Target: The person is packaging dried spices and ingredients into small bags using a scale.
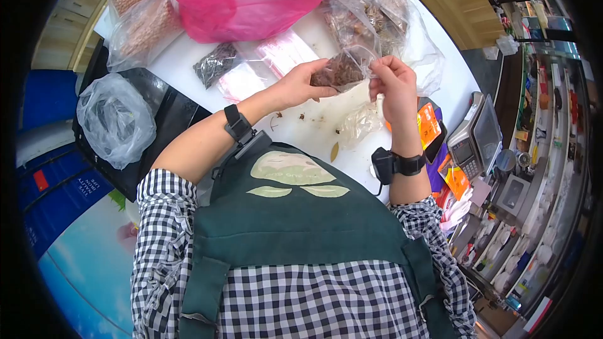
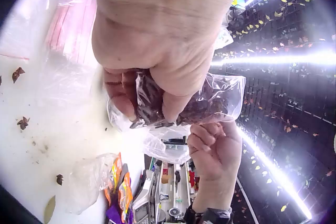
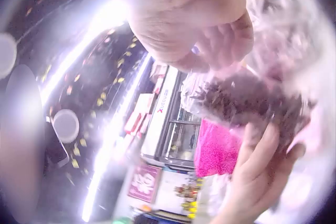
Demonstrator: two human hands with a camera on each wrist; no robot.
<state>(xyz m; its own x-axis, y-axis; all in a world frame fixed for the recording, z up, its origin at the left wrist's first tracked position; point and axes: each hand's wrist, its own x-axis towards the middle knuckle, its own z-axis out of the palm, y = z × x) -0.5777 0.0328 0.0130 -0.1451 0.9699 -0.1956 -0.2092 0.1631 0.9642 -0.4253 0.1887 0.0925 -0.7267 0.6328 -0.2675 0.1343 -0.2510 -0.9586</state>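
A small clear plastic bag of star anise is held above the white table. My left hand grips the bag's body, fingers on one side and thumb on the other. At its top edge, my right hand pinches the plastic with thumb and fingertips. Dark pieces press against the film of the bag in the left wrist view. The right wrist view is blurred, but the left fingers show round the bag's underside. Beside the left hand lie a filled bag of dark spice and flat empty zip bags.
A large pink bag and clear bags of dried goods stand at the back. Peanut-like bags sit left. Crumpled plastic, a leaf and crumbs lie near the apron. Orange packets and a scale are right.
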